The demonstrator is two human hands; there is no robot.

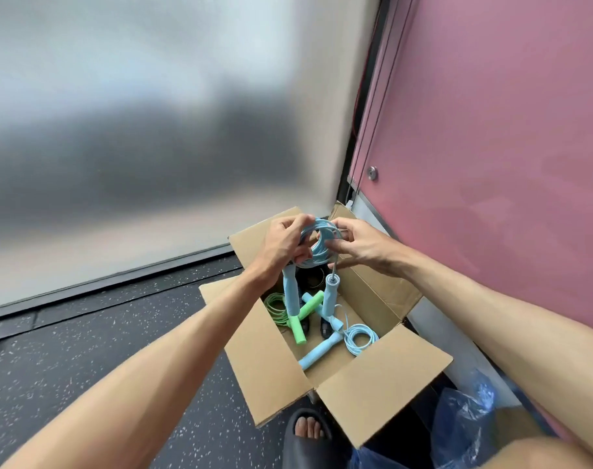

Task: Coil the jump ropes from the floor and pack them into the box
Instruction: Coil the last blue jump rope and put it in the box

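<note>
The floor is dark with little white specks. An open brown box sits on it, close to the pink wall. Just beside the box, a foot in a black sandal stands on the floor. A blue bag lies near it.

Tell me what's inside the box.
A coiled green rope and a coiled blue rope lie in the box, their handles overlapping. Dark things beneath are unclear. The left hand, right hand and held rope hide the far end.
</note>
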